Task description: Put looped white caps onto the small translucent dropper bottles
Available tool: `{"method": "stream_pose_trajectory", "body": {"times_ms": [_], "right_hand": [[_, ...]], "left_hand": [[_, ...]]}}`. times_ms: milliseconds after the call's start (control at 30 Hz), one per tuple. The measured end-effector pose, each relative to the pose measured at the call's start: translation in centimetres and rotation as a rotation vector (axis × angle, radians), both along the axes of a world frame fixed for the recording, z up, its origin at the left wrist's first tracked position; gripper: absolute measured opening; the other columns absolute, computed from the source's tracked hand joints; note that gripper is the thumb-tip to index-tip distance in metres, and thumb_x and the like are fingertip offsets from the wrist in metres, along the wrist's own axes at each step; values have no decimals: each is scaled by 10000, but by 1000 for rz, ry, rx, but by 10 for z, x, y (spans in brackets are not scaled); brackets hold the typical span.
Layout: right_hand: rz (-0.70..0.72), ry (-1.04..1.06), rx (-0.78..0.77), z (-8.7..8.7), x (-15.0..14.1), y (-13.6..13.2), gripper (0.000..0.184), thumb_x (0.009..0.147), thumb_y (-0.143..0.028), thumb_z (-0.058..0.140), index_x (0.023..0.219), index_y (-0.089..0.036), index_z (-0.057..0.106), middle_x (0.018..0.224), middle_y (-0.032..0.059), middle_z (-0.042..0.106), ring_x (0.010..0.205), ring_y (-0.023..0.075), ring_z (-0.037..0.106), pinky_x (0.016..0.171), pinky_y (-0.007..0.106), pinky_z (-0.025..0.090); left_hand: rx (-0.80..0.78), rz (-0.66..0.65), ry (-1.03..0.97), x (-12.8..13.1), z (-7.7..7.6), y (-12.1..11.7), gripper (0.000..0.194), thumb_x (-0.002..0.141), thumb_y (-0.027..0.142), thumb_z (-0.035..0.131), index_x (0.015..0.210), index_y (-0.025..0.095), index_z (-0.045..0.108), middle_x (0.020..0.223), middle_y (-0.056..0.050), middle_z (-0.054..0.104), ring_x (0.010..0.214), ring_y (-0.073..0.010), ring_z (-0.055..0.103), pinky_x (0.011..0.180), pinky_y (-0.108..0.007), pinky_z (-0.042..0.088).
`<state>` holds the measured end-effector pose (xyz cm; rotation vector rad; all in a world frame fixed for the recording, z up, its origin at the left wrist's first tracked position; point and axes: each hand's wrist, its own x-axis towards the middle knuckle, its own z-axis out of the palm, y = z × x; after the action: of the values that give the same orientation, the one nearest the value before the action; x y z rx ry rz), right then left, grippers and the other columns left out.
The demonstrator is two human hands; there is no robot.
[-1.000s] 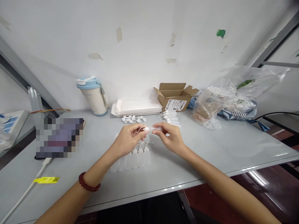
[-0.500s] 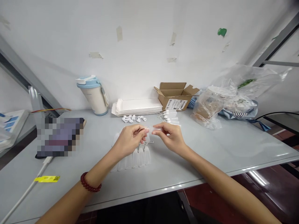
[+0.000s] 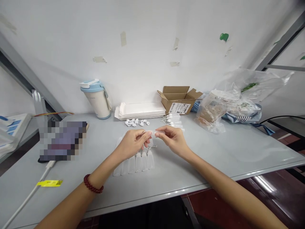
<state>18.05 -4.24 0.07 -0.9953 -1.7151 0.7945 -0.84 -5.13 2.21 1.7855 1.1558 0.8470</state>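
My left hand (image 3: 133, 142) is closed in a pinch above the table, its fingertips around a tiny whitish piece too small to make out. Facing it, my right hand (image 3: 175, 139) pinches what looks like a small translucent bottle (image 3: 160, 132), mostly hidden by the fingers. The two sets of fingertips are a small gap apart. Below my left hand lies a row of translucent squeeze bottles (image 3: 144, 163), some with thin white cords at their necks. Beyond the hands are several loose white caps (image 3: 134, 122). More bottles with white tops (image 3: 174, 117) lie behind my right hand.
Against the wall stand a cream and blue tumbler (image 3: 96, 100), a stack of white flat boxes (image 3: 143, 110) and an open cardboard box (image 3: 178, 103). Plastic bags (image 3: 212, 109) lie at right. A blurred phone-like device (image 3: 63, 140) with a white cable (image 3: 30, 195) is at left.
The left fingertips now cover more of the tiny whitish piece that stuck out of them. Both hands stay in nearly the same place; the view has shifted slightly.
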Motion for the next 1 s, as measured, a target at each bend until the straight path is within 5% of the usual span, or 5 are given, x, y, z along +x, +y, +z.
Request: {"method": "stream_pose_trajectory", "body": {"times_ms": [233,400,533,767,1000], "right_hand": [[-14,-85,72,-2,4,7,271,796,-424,632,849,-161,676,517,-50,446,480,84,375,470,235,329],[-255,-163,115,3,26,30,254,807,-408,604,872,-168,655,587,-11,567,508,111,480,507,242,384],[-410,-430,148,3,54,53,135,794,-256,590,881,-172,649,739,43,676,621,158,573,616,271,422],[-483,-703,112,1,77,65,157,792,-240,604,916,-167,667,846,76,692,791,216,618,696,298,407],[-424,-787,69,-1,79,65,165,791,-179,607,943,-151,666,982,105,698,958,243,600,761,314,426]], "left_hand": [[79,9,63,-3,0,4,421,846,493,490,617,161,611,578,1,582,526,-110,507,496,-212,388],[213,325,205,-21,-8,27,387,837,462,462,663,170,647,673,-24,662,600,-154,558,575,-259,414],[346,471,386,-44,-19,47,278,795,323,455,804,162,682,809,-56,709,762,-211,614,719,-307,448],[414,409,583,-67,-33,66,361,762,240,406,936,138,705,1018,-112,701,852,-254,622,859,-389,453],[371,183,444,-81,-46,76,383,757,230,402,966,214,722,1242,-52,631,1153,-258,548,935,-394,445]]}}
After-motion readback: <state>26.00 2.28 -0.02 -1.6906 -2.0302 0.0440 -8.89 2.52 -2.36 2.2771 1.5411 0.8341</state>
